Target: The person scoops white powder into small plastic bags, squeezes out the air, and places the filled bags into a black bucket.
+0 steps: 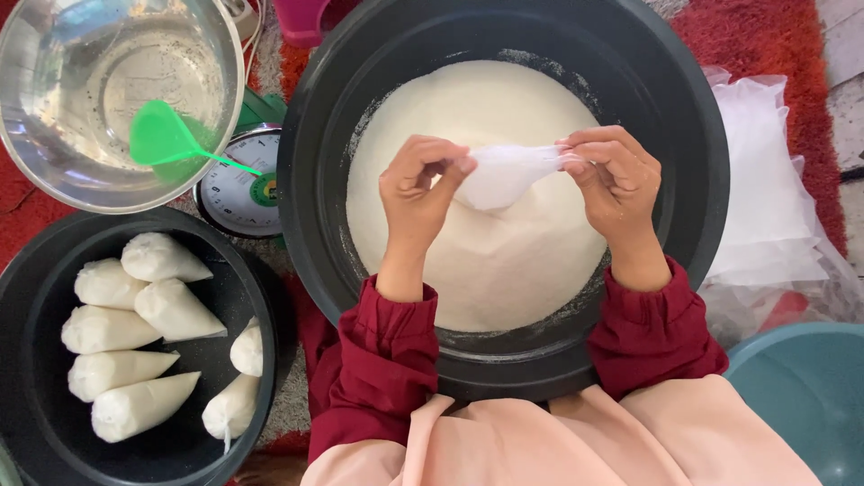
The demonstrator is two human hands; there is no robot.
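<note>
Seen from above, both hands hold a small clear plastic bag (506,173) over a large black basin (684,135) that is heaped with fine white powder (486,261). The left hand (416,193) pinches one side of the bag's mouth between thumb and fingertips, and the right hand (616,180) pinches the other side, fingers curled shut on the plastic; the bag hangs between them, tapering downward, with a little white powder in it, just above the mound. Dark red sleeves (382,360) cover both forearms, with a pale pink garment (576,441) below them. To the left lies a second, smaller black basin (36,297) holding several filled cone-shaped bags of white powder (135,405), lying on their sides, some touching. Above it stands a shiny metal bowl (54,171) with a green plastic scoop (166,139) resting inside, its handle reaching over the rim toward a round dial kitchen scale (236,193) that sits between the bowl and the large basin. To the right of the large basin lies a stack of empty clear plastic bags (765,180) on a red rug (774,40), and the rim of a teal basin (801,396) shows at the lower right corner.
</note>
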